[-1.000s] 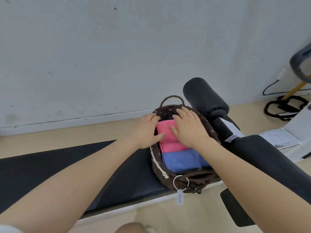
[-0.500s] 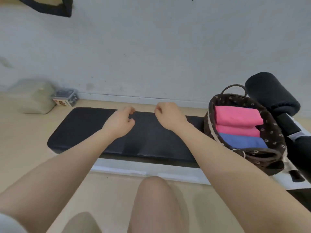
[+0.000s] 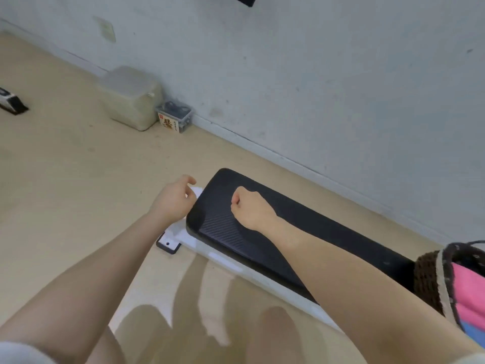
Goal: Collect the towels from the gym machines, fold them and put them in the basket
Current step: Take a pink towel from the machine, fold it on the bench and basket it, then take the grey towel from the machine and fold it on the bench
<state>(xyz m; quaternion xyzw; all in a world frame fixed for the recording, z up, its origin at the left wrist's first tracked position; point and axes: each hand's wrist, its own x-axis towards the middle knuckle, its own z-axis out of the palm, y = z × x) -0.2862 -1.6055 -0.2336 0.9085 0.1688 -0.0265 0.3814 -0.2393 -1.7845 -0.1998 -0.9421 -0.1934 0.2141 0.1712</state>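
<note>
Both hands are holding nothing: left hand (image 3: pixel 174 199) loosely curled, right hand (image 3: pixel 250 207) clenched. Well right of them, the brown woven basket (image 3: pixel 430 278) is holding folded pink and blue towels (image 3: pixel 469 292); no unfolded towel showing, task apparently nearly complete.

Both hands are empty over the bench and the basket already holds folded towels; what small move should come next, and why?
Probably turn to look for another towel elsewhere. The left hand and right hand hold nothing, the black bench pad bears no towel, and the pink towel and blue towel already lie folded in the basket. No loose towel shows in this view.
</note>
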